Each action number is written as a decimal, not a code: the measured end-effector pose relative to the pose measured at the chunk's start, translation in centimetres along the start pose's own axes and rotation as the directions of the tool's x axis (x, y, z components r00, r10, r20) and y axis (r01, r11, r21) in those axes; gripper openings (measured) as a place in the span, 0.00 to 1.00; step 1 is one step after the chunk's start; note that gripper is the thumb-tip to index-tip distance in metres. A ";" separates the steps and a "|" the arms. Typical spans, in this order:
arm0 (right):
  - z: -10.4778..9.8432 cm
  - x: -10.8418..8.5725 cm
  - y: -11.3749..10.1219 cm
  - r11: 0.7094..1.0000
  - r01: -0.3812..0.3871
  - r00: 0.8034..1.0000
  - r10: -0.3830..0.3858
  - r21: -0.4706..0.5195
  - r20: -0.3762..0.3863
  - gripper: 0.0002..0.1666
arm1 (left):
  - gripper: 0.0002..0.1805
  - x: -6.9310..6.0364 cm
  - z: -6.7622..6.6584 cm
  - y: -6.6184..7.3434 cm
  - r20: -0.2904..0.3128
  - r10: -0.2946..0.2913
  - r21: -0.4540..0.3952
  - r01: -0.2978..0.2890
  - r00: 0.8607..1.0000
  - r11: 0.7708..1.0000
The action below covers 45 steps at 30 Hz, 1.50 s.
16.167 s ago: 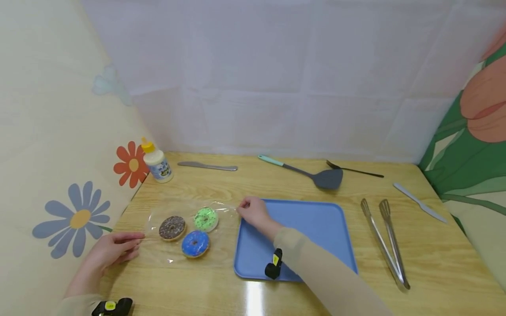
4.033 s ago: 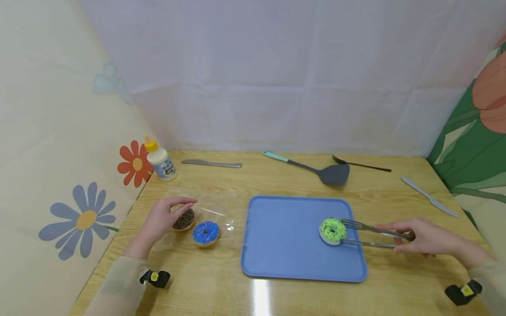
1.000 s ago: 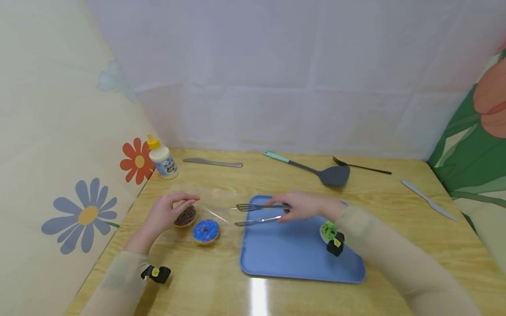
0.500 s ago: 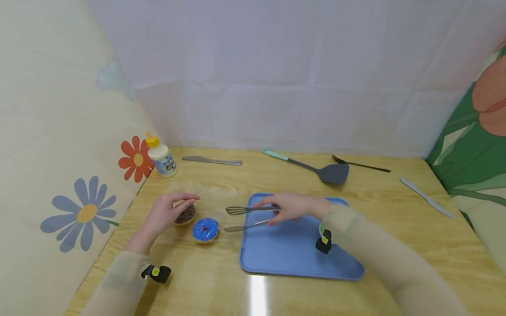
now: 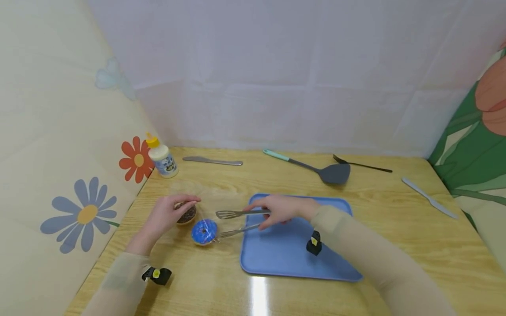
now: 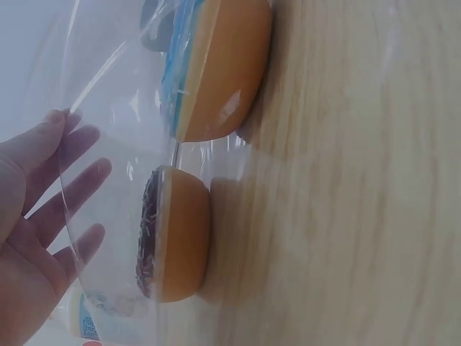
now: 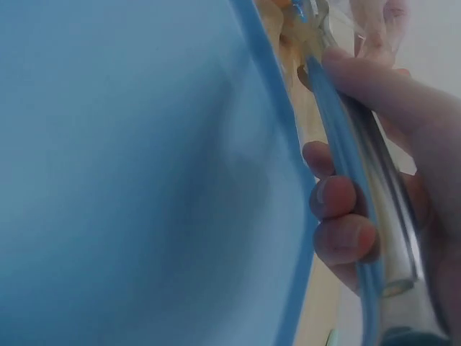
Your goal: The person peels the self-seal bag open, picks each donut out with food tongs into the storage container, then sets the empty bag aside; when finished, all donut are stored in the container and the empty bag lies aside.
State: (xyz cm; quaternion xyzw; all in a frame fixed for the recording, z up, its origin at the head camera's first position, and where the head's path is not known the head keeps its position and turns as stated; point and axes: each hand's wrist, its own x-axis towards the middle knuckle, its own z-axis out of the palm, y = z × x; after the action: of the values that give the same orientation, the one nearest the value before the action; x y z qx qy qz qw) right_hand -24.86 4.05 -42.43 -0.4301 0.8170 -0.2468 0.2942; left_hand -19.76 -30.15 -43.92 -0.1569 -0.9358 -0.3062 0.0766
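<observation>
My left hand (image 5: 164, 216) pinches the edge of a clear plastic bag (image 6: 115, 94) between thumb and index finger, holding it raised. Inside the bag lie a chocolate-topped donut (image 5: 186, 216), partly hidden by that hand, and a blue-iced donut (image 5: 200, 234) with sprinkles. My right hand (image 5: 285, 208) grips metal tongs (image 5: 229, 214) above the left side of a blue tray (image 5: 276, 259). The tongs' arms stand apart, and their slotted tips point left, just right of the blue donut. No gap or contact between the lower tip and the donut can be made out.
Behind the tray lie a spatula (image 5: 334, 174), a black fork (image 5: 365, 167) and a table knife (image 5: 213, 161). A grey knife (image 5: 428, 198) is at the right. A white bottle (image 5: 164, 162) with a yellow cap stands at the back left.
Earlier, the tongs put the green donut on the tray's right side; my right forearm now hides it. The tongs have since moved left to the blue donut. My left hand stays put.
</observation>
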 end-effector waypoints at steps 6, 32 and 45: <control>0.3 0.0 0.2 1.000 -0.008 0.999 0.007 0.025 0.042 0.38 | 0.10 -0.3 0.3 0.1 0.044 -0.020 -0.021 0.021 0.999 1.000; 0.7 0.9 0.2 0.992 0.111 0.994 -0.110 -0.055 0.009 0.32 | 0.11 -0.2 -0.1 0.1 0.048 -0.066 -0.029 0.067 0.997 0.997; 0.5 2.0 -0.9 0.996 0.091 0.995 -0.091 -0.014 0.044 0.41 | 0.11 -0.2 -0.3 0.2 0.039 -0.050 -0.021 0.050 0.998 0.999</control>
State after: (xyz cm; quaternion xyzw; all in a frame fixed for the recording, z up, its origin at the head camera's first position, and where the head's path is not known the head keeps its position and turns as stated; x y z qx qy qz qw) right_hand -24.96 1.84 -42.72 -0.4745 0.7919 -0.2441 0.2968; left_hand -19.51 -30.22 -43.67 -0.1402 -0.9373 -0.3152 0.0493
